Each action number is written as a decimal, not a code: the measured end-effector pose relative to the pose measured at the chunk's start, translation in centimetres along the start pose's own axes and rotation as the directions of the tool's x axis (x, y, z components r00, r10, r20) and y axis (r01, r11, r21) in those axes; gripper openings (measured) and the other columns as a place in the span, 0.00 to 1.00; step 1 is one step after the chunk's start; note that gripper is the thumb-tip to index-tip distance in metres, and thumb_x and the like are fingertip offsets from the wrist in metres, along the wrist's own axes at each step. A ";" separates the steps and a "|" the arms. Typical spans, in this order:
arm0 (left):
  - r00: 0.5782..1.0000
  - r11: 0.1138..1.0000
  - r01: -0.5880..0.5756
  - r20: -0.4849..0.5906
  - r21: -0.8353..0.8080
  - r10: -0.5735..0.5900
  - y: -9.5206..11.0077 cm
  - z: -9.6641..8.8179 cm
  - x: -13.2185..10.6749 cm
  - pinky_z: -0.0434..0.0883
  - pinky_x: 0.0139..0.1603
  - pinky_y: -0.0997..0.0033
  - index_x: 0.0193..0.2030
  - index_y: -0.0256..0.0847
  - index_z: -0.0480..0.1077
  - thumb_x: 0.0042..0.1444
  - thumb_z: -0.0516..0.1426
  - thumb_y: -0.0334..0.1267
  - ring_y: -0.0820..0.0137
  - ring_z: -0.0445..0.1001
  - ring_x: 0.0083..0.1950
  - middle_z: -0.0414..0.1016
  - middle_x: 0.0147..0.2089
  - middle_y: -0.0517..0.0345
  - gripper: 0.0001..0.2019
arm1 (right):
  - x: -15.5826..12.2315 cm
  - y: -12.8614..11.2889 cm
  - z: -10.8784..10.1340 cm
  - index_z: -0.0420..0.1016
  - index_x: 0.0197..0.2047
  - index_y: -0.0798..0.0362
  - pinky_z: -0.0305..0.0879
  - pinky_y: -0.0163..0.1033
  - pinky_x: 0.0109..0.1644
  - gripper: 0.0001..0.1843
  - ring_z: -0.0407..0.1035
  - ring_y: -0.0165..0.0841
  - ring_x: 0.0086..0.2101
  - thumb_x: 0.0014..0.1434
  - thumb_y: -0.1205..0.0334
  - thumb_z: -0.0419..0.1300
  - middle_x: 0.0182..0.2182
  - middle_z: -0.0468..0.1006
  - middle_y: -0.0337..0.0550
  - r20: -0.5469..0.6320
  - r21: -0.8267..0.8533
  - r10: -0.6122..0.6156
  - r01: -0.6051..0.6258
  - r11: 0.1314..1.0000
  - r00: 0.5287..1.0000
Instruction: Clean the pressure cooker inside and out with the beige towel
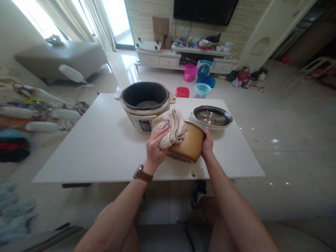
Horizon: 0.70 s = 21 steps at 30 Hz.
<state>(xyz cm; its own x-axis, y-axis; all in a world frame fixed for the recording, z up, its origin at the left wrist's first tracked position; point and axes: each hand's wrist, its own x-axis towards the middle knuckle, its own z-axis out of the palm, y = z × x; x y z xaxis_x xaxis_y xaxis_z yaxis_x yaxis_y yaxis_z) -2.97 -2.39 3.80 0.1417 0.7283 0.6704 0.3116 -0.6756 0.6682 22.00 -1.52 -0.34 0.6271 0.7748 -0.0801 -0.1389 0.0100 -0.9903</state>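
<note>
A brown-gold pot [189, 144] is tilted on its side on the white table [105, 147], its opening facing away from me. My left hand [156, 146] presses a beige cloth [172, 128] against the pot's upper left side, fingers closed over the cloth. My right hand [207, 143] grips the pot's right edge, thumb on the rim. Behind the cloth stands an open electric cooker [145, 103] with a dark inner bowl.
A glass-and-steel lid [212, 117] lies flat on the table to the right of the pot. Beyond the table stand a red box [182, 92], coloured baskets [202, 90] and a low TV cabinet [168, 59]. A cluttered rack [39, 112] sits at left.
</note>
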 end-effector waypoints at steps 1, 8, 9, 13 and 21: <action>0.999 0.999 0.043 -0.029 -0.024 -0.044 -0.1 0.1 0.1 0.69 0.71 0.51 0.60 0.42 0.79 0.65 0.61 0.47 0.55 0.75 0.67 0.79 0.64 0.46 0.20 | 0.0 0.1 0.0 0.63 0.25 0.47 0.57 0.38 0.29 0.31 0.60 0.31 0.27 0.54 0.27 0.61 0.19 0.61 0.32 -0.028 -0.005 0.006 -0.006 1.000 1.000; 0.772 0.779 0.527 -0.190 -0.340 -0.606 -2.7 1.1 0.4 0.73 0.67 0.49 0.52 0.38 0.82 0.61 0.64 0.46 0.53 0.81 0.58 0.85 0.52 0.47 0.17 | -0.2 0.1 -0.2 0.60 0.24 0.46 0.52 0.39 0.30 0.27 0.54 0.31 0.27 0.55 0.34 0.62 0.20 0.58 0.31 -0.094 -0.086 0.015 -0.023 0.996 0.995; 0.714 0.717 0.572 -0.189 -0.399 -0.674 -3.3 1.3 0.4 0.73 0.67 0.48 0.51 0.37 0.82 0.60 0.64 0.45 0.52 0.81 0.58 0.85 0.52 0.47 0.17 | -0.1 0.1 -0.2 0.60 0.24 0.46 0.52 0.39 0.30 0.26 0.53 0.30 0.27 0.54 0.34 0.62 0.20 0.58 0.31 -0.094 -0.091 0.016 -0.025 0.996 0.995; 0.551 0.540 0.641 -0.163 -0.546 -0.819 -5.0 1.7 0.5 0.71 0.69 0.45 0.52 0.36 0.82 0.58 0.65 0.42 0.52 0.80 0.60 0.84 0.54 0.44 0.18 | 0.0 -1.0 0.0 0.60 0.23 0.47 0.51 0.39 0.31 0.25 0.51 0.29 0.27 0.53 0.36 0.61 0.20 0.57 0.30 -0.104 -0.159 -0.061 0.044 0.986 0.993; 0.706 0.678 0.566 -0.148 -0.469 -0.692 -1.5 2.1 0.7 0.72 0.68 0.48 0.50 0.37 0.83 0.58 0.66 0.41 0.53 0.81 0.58 0.86 0.51 0.49 0.15 | -0.9 -5.1 -0.4 0.60 0.21 0.48 0.51 0.39 0.31 0.26 0.54 0.29 0.26 0.60 0.39 0.59 0.20 0.59 0.33 0.040 -0.303 -0.318 0.315 0.899 0.947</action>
<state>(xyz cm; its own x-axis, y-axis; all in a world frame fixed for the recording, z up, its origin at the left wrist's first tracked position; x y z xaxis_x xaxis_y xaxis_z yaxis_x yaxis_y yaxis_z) -1.37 -0.66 2.60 -0.2545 0.9653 0.0589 -0.1488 -0.0993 0.9839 22.41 -2.49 4.69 0.6076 0.7558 0.2440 0.3052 0.0615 -0.9503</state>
